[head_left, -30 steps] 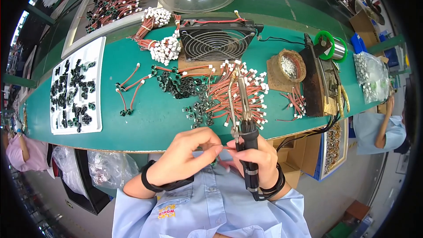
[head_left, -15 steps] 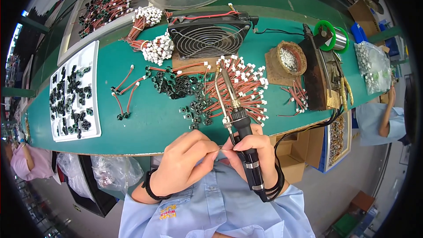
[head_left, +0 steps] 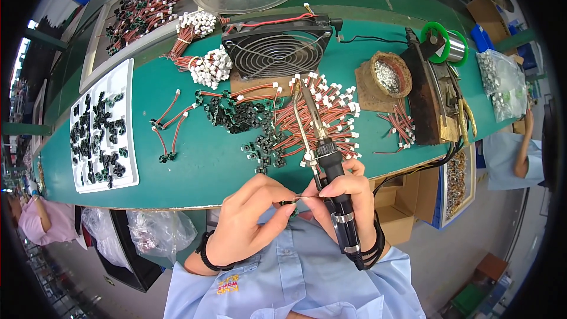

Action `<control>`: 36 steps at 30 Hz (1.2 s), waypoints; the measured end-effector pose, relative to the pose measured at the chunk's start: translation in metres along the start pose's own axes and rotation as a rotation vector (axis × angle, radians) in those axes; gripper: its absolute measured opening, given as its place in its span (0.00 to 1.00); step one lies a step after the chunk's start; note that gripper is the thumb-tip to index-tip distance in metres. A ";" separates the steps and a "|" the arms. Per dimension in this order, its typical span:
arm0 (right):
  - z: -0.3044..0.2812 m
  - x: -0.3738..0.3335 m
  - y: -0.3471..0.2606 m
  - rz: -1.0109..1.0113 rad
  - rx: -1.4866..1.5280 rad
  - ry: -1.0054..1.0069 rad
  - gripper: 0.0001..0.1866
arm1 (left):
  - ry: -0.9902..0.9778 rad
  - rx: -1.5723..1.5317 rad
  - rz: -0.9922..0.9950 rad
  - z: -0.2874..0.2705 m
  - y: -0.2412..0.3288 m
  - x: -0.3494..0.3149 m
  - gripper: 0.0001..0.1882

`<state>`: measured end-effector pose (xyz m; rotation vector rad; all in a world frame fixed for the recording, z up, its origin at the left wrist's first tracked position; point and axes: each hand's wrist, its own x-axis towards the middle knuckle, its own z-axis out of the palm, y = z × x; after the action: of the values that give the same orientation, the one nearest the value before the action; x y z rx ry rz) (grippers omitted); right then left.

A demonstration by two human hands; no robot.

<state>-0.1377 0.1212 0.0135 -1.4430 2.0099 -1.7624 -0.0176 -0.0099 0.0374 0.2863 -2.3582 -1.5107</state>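
Observation:
My left hand point(head_left: 243, 224), at the table's near edge, pinches a small black-and-green part point(head_left: 289, 204) between thumb and fingers. A black-handled soldering iron point(head_left: 329, 162) is gripped in my right hand point(head_left: 353, 198), its tip pointing away over the table. A thin wire point(head_left: 306, 197) runs from the part to the thumb and fingers of that same hand; what lies at its far end is hidden. Beyond the iron spreads a pile of red-and-black wires with white connectors point(head_left: 333, 121). Loose black parts point(head_left: 260, 147) lie just past my left hand.
A black fan point(head_left: 277, 50) stands at the back. Right of it are a solder-scrap bowl point(head_left: 390, 75), an iron stand point(head_left: 422, 97) and a green solder spool point(head_left: 455, 47). A white tray point(head_left: 131, 142) of black parts is at left. Cables point(head_left: 413, 171) trail over the right front edge.
The small black-and-green part now shows in my left fingers, with the wire stretched between my hands. My right hand and the iron have shifted slightly right.

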 end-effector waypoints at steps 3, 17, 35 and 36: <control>0.000 -0.004 -0.001 0.085 0.062 0.045 0.22 | 0.125 -0.113 -0.094 0.005 -0.010 -0.008 0.12; 0.012 0.004 -0.012 0.054 0.137 0.031 0.22 | 0.016 -1.302 -0.393 0.006 -0.036 -0.007 0.12; 0.020 0.006 -0.011 -0.058 0.152 0.001 0.23 | -0.003 -1.538 -0.399 0.010 -0.043 -0.010 0.11; 0.020 0.006 -0.010 -0.058 0.154 0.000 0.23 | 0.004 -1.533 -0.398 0.010 -0.043 -0.011 0.11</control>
<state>-0.1224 0.1043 0.0182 -1.4664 1.8047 -1.8934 -0.0118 -0.0159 -0.0071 0.3188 -0.5876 -2.8847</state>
